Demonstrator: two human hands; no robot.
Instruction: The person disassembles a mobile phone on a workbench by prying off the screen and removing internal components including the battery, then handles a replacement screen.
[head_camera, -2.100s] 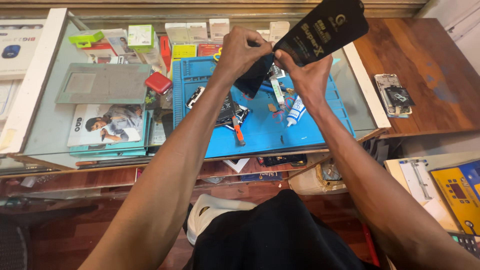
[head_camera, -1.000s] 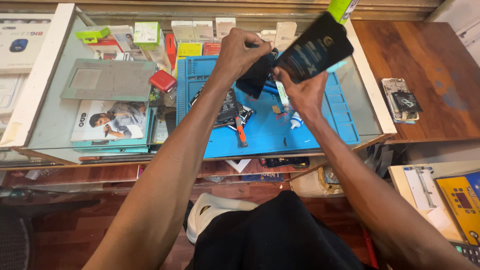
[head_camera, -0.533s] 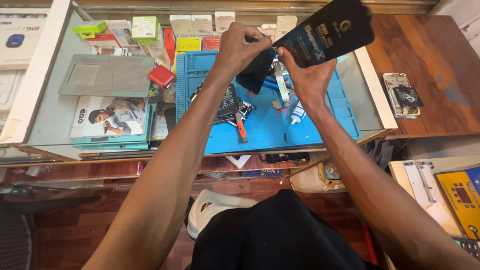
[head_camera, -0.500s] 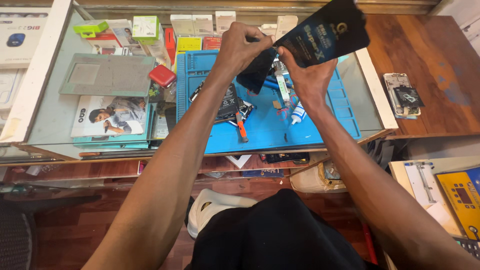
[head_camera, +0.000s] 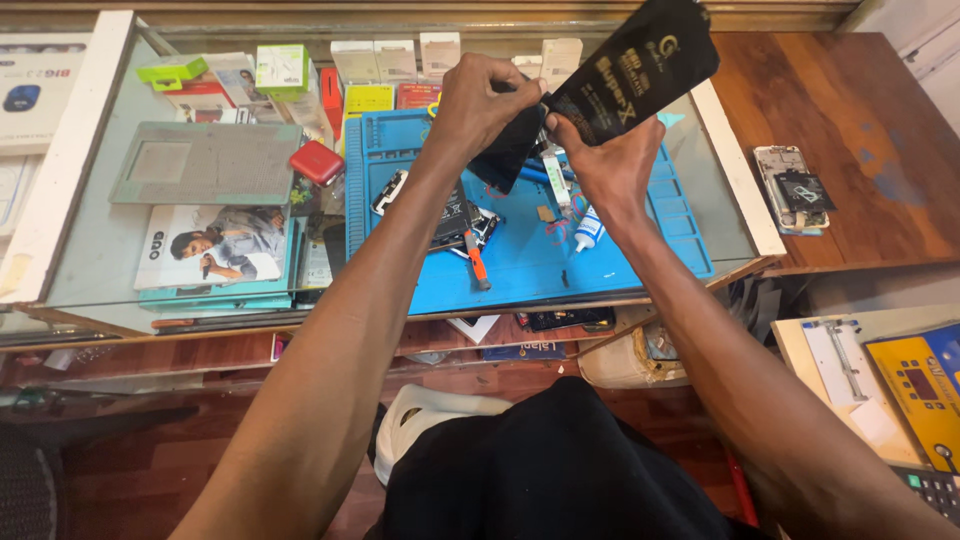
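**Hands parting a dark sleeve from a dark panel above the repair mat**

Head view. While both hands work above the blue mat (head_camera: 560, 265), the left hand (head_camera: 478, 100) has its fingers closed on a dark flat panel (head_camera: 508, 150), and the right hand (head_camera: 610, 165) pinches the lower end of a black glossy sleeve (head_camera: 632, 70) between thumb and fingers. Compared with the picture a second earlier, the sleeve has swung upward and to the right, so that its printed face is again turned to the camera; from half a second ago it has barely moved. This suggests that the two pieces are being drawn apart, though whether they are fully separate cannot be told where the fingers meet. The sleeve's long axis runs diagonally, its lower end at the hands and its far end toward the upper right. The panel slants down and left beneath the left hand. Below lie an opened phone (head_camera: 435, 210), an orange-handled tool (head_camera: 476, 262) and a small white tube (head_camera: 588, 230). A second phone (head_camera: 790, 188) rests on the wooden surface (head_camera: 880, 120) at right.
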